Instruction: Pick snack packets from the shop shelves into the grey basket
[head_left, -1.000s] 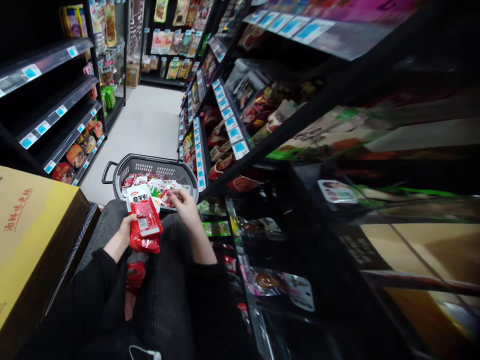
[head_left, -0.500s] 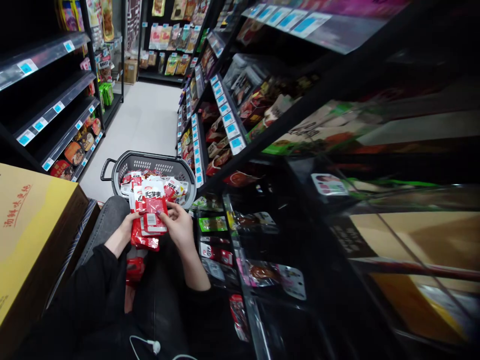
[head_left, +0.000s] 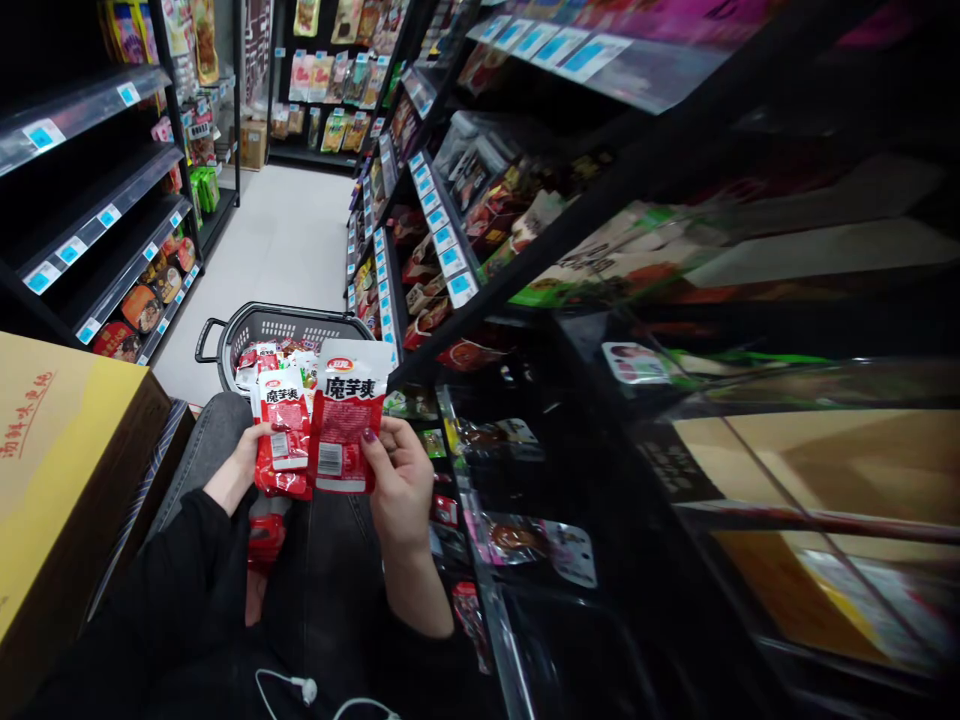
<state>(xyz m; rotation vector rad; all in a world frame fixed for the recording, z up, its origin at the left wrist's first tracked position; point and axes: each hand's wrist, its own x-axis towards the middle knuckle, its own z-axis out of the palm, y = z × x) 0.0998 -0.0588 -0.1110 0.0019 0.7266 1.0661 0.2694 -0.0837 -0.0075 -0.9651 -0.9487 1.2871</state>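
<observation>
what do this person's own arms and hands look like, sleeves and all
The left hand and right hand are without gloves. The left sleeve and right sleeve are plain black, the right one ending higher up the forearm. The right thumbnail looks painted dark purplish.

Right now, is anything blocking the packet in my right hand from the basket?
Nothing visible stands between that packet and the basket, though the packet, held in your right hand, hides part of it. The stacked packets in your left hand sit to its left.

Pale floor (head_left: 274, 230), grey basket (head_left: 259, 328), packets (head_left: 265, 354) inside
</observation>
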